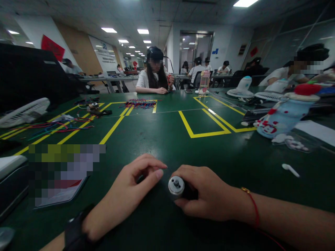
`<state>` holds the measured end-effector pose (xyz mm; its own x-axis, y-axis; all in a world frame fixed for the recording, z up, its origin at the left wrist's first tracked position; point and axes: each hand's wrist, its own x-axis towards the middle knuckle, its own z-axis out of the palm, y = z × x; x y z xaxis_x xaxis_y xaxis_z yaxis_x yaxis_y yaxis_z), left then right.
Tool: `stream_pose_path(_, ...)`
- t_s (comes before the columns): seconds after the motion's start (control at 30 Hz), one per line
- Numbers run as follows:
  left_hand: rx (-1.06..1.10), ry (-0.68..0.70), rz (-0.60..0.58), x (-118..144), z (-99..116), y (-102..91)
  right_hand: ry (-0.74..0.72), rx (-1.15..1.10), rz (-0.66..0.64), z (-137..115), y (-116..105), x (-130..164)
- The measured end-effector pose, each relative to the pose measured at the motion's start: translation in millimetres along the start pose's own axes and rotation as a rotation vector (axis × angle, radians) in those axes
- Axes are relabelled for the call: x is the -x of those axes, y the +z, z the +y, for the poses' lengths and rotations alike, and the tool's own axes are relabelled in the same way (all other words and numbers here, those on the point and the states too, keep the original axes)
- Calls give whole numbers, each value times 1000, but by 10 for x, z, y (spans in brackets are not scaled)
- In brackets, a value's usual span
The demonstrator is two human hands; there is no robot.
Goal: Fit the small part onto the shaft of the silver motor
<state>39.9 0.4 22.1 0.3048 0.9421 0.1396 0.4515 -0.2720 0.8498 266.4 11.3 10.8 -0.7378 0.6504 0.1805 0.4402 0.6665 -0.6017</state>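
My right hand point(202, 191) is wrapped round a small electric motor point(176, 185), just above or on the dark green table. The motor's round silver end faces me, with a stub shaft in the middle and small holes beside it. The rest of its body is hidden by my fingers and shadow. To its left, my left hand point(142, 174) is curved with the thumb and forefinger slightly apart. Nothing shows between those fingers, and their tips stop a little short of the motor.
A white earbud point(290, 170) and a light blue bottle point(284, 115) stand right. Loose coloured wires point(65, 123) and a wire bundle point(140, 103) lie further back. Yellow tape point(209, 134) marks the green table point(146, 137). A person point(154, 76) sits opposite.
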Motion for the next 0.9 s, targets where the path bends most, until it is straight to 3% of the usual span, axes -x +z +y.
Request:
stream_pose_path(0.13, 153, -229, 159, -85, -291, -98, 3, -12, -9, -6, -11, 8)
stream_pose_path(0.27, 378, -272, 223, -118, -436, -122, 12, -16, -13, -14, -11, 16)
stream_pose_path(0.43, 208, -268, 167, -89, -370, -121, 12, -15, -15, -8, -3, 20)
stream_pose_path(0.63, -22, -197, 74, -83, -272, -111, 14, -18, -11, -3, -6, 22)
stream_pose_path(0.9, -156, 167, 10, 17, 19, 30, -5, 2, 6, 0, 17, 15)
